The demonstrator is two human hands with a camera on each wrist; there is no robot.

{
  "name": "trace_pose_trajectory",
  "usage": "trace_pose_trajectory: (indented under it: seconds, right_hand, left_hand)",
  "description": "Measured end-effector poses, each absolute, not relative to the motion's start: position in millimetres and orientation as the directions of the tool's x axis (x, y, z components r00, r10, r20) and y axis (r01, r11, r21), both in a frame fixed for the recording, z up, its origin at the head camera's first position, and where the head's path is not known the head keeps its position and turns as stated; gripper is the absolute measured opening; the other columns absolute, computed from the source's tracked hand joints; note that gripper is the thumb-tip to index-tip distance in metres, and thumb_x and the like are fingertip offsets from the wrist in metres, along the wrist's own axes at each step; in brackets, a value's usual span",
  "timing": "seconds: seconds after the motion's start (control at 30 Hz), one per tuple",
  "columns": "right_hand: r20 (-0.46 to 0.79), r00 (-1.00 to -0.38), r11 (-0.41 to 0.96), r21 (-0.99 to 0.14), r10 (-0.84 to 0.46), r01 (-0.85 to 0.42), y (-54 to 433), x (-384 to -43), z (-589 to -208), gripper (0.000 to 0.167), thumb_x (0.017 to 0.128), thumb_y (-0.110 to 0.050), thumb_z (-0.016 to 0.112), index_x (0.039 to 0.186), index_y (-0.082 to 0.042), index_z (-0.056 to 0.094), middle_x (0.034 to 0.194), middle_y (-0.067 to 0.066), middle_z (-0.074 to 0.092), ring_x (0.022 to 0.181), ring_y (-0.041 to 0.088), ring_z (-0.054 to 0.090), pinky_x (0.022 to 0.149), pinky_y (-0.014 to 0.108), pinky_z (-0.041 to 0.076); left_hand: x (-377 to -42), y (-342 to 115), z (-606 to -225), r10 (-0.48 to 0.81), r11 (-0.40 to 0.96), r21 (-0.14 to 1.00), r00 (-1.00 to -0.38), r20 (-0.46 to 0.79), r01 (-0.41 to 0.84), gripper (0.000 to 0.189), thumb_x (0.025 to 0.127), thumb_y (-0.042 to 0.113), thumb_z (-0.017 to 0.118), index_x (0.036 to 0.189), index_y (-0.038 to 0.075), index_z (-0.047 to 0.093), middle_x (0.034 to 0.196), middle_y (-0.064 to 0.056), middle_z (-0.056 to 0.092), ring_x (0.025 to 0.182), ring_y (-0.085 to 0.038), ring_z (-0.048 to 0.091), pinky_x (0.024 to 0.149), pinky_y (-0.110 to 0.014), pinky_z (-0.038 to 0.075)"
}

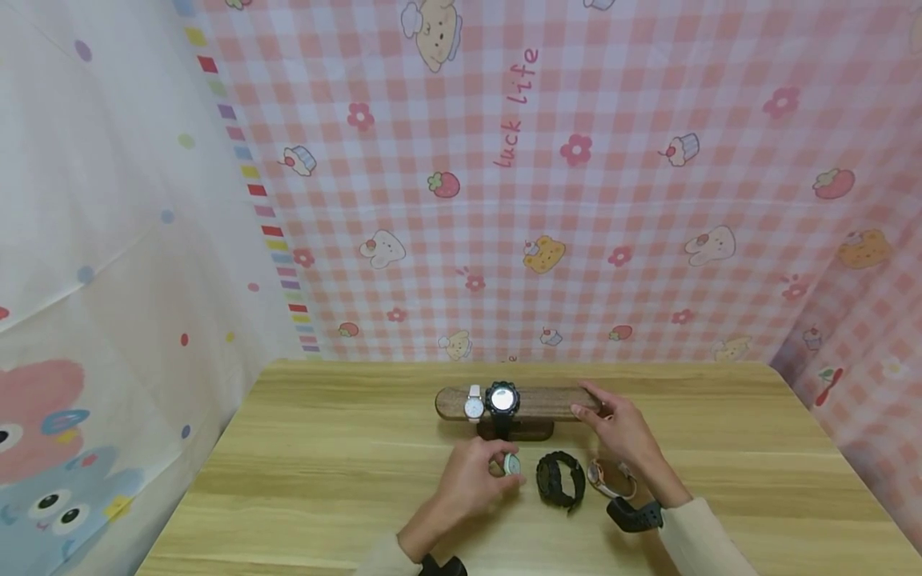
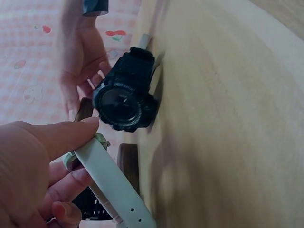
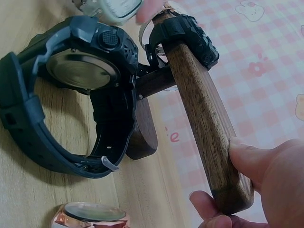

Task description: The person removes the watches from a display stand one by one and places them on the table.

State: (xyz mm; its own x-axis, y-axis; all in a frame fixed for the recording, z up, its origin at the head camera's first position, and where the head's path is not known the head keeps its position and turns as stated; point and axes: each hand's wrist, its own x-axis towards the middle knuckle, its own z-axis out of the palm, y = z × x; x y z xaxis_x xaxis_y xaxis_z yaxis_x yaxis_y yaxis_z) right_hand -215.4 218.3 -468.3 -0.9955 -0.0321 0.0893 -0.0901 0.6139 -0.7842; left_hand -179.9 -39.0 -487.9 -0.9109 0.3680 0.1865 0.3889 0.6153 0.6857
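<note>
A pale green-and-white wristwatch (image 1: 512,465) is pinched between the thumb and fingers of my left hand (image 1: 468,478), just in front of the stand. Its white strap (image 2: 111,178) hangs down in the left wrist view. My right hand (image 1: 628,430) grips the right end of a dark wooden watch stand (image 3: 202,109), thumb on one side and fingers on the other. Round the stand's bar sit a small white-strapped watch (image 1: 474,407) near the left end and a bulky black watch (image 1: 502,398) beside it.
Another black watch (image 3: 83,71), its strap looped, lies on the wooden table (image 1: 317,464) right of my left hand. Next to it is a rose-gold watch (image 1: 595,473) with a light band, below my right wrist. A pink checked cloth (image 1: 547,200) hangs behind the table.
</note>
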Motion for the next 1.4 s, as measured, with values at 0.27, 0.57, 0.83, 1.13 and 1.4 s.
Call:
trace_pose_trajectory:
  seconds: [0.27, 0.57, 0.83, 1.13, 1.4]
  right_hand:
    - [0.079, -0.997, 0.623, -0.778, -0.026, -0.078, 218.4, -215.3, -468.7, 0.056, 0.096, -0.03, 0.066, 0.145, -0.01, 0.05, 0.092, 0.01, 0.067, 0.077, 0.016, 0.056, 0.055, 0.029, 0.044]
    - [0.09, -0.995, 0.622, -0.777, -0.034, -0.091, 219.0, -215.8, -469.3, 0.055, 0.096, -0.029, 0.066, 0.145, -0.009, 0.05, 0.095, 0.011, 0.068, 0.079, 0.017, 0.058, 0.056, 0.03, 0.044]
    - [0.088, -0.996, 0.627, -0.774, -0.034, -0.09, 219.0, -215.9, -469.2, 0.054, 0.096, -0.028, 0.066, 0.145, -0.01, 0.05, 0.093, 0.011, 0.067, 0.077, 0.017, 0.056, 0.056, 0.029, 0.044]
    - [0.093, -0.995, 0.627, -0.774, -0.031, -0.092, 218.3, -216.7, -468.8, 0.054, 0.096, -0.028, 0.066, 0.145, -0.01, 0.051, 0.092, 0.01, 0.067, 0.076, 0.016, 0.056, 0.054, 0.028, 0.043]
    - [0.085, -0.996, 0.625, -0.776, -0.028, -0.084, 218.0, -216.2, -468.0, 0.055, 0.096, -0.03, 0.067, 0.144, -0.011, 0.052, 0.09, 0.009, 0.067, 0.073, 0.016, 0.055, 0.053, 0.028, 0.042]
  left_hand:
    - [-179.0, -33.4, -495.0, 0.423, 0.639, 0.607, -0.875, 0.236, 0.473, 0.037, 0.072, 0.022, 0.088, 0.104, 0.009, 0.075, 0.077, 0.008, 0.071, 0.073, -0.003, 0.056, 0.069, -0.019, 0.044]
    - [-178.3, -28.6, -499.4, 0.446, 0.662, 0.564, -0.864, 0.231, 0.493, 0.037, 0.072, 0.023, 0.089, 0.104, 0.011, 0.075, 0.073, 0.011, 0.069, 0.069, 0.002, 0.054, 0.073, -0.02, 0.045]
    - [-176.6, -26.4, -501.0, 0.453, 0.694, 0.522, -0.865, 0.217, 0.495, 0.038, 0.072, 0.028, 0.088, 0.104, 0.013, 0.076, 0.07, 0.014, 0.066, 0.069, 0.002, 0.049, 0.086, -0.031, 0.042]
    - [-177.1, -24.8, -501.5, 0.459, 0.703, 0.507, -0.863, 0.213, 0.499, 0.037, 0.072, 0.027, 0.088, 0.104, 0.013, 0.076, 0.069, 0.014, 0.066, 0.07, 0.001, 0.05, 0.074, -0.022, 0.035]
    - [-176.6, -25.5, -500.2, 0.462, 0.701, 0.507, -0.861, 0.214, 0.502, 0.041, 0.072, 0.027, 0.088, 0.109, 0.014, 0.075, 0.07, 0.014, 0.067, 0.07, 0.001, 0.05, 0.076, -0.024, 0.037]
